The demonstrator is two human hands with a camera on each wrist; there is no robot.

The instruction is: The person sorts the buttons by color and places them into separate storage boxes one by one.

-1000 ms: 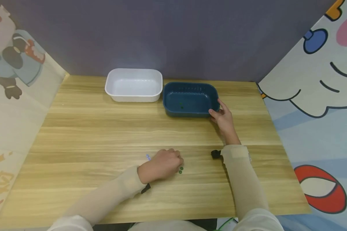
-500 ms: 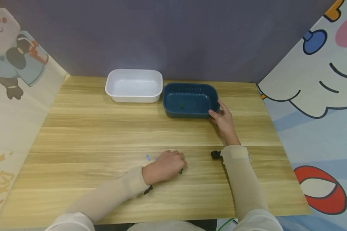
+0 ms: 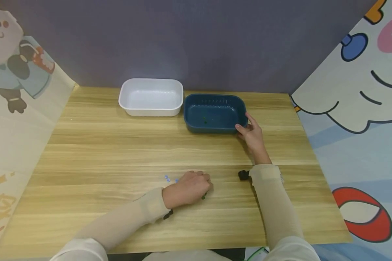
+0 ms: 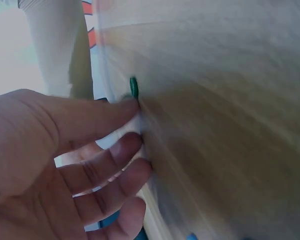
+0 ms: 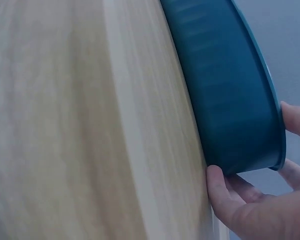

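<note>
My left hand reaches down to the wooden table with bent fingers. Beside its thumb tip a small green bead touches the tabletop. The index fingertip is hidden behind the thumb, so whether a bead is pinched there cannot be seen. In the head view, green beads show at the hand's edge, and several light-blue beads lie to its left. My right hand holds the near right corner of a dark teal plastic bin, thumb and fingers around it. Tiny green beads sit inside this bin.
Left of the teal bin stands a white plastic bin, close against it. A grey wall rises behind both, and printed panels flank the wooden table.
My left hand has shifted slightly right over the green beads, uncovering another light-blue bead on its left. The right hand keeps its place on the teal bin.
</note>
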